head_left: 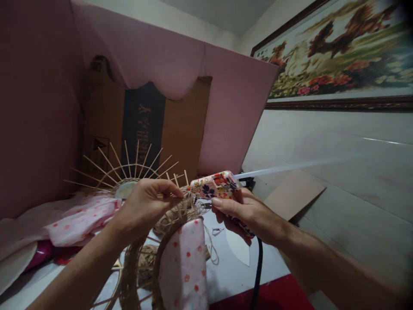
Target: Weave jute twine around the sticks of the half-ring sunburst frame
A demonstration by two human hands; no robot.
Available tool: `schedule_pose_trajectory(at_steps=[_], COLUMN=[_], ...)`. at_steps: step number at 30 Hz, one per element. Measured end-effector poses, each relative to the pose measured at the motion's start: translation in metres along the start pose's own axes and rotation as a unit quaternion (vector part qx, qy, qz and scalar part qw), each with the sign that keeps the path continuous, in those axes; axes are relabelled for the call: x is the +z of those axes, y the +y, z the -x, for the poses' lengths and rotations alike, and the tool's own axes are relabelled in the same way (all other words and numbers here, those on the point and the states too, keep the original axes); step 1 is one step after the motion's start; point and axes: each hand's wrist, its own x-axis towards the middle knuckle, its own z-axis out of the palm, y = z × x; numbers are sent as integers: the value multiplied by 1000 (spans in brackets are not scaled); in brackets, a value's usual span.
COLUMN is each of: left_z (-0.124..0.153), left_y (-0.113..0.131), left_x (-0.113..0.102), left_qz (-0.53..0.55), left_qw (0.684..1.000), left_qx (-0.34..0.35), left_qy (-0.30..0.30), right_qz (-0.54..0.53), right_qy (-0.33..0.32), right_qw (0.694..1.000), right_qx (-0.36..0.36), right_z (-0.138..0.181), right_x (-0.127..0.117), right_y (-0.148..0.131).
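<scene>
Left hand (146, 204): thumb and fingertips pinched shut on the short sticks (185, 177) poking up from the twine-wrapped hoop (157, 258). I can't tell exactly which stick. The pinch sits right at the hoop's top edge, probably to steady that spot where the nozzle points.

Right hand (245, 213): wrapped around the grip of the floral glue gun (214, 185), index finger lying along the body. The gun is held level with its nozzle end towards my left fingertips, close but hidden behind them, so I can't confirm contact. The glue stick (290, 167) juts out the back, away from the work. The black cord (258, 271) hangs down under my wrist, off the hoop.

The hoop stands tilted up off the white surface (226, 275), near my chest, and a spotted fabric panel (185, 267) fills it.

Behind it lies a sunburst of long sticks (129, 165), in front of a cardboard box (183, 125) draped with pink cloth (155, 56). Pink floral fabric (80, 219) is heaped to the left.
</scene>
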Motion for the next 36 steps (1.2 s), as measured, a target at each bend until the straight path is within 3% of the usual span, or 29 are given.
schedule_pose_trajectory(at_steps=[6,13,22,36], left_z=[0,-2,0,-3], left_y=[4,5,1,-3], left_x=[-1,1,6,10], left_qz=[-38,-121,-88,-125], left_qw=[999,992,995,992], left_qx=[18,34,34,30], left_qy=[-11,-15,-18,-18], right_qz=[-46,-29,-33,-20], right_qy=[3,15,35,51], right_qw=[999,999,999,998], right_qx=[-17,-7,-8,-25], right_z=[6,7,9,9], right_x=[9,15,20,24], right_y=[17,27,34,36])
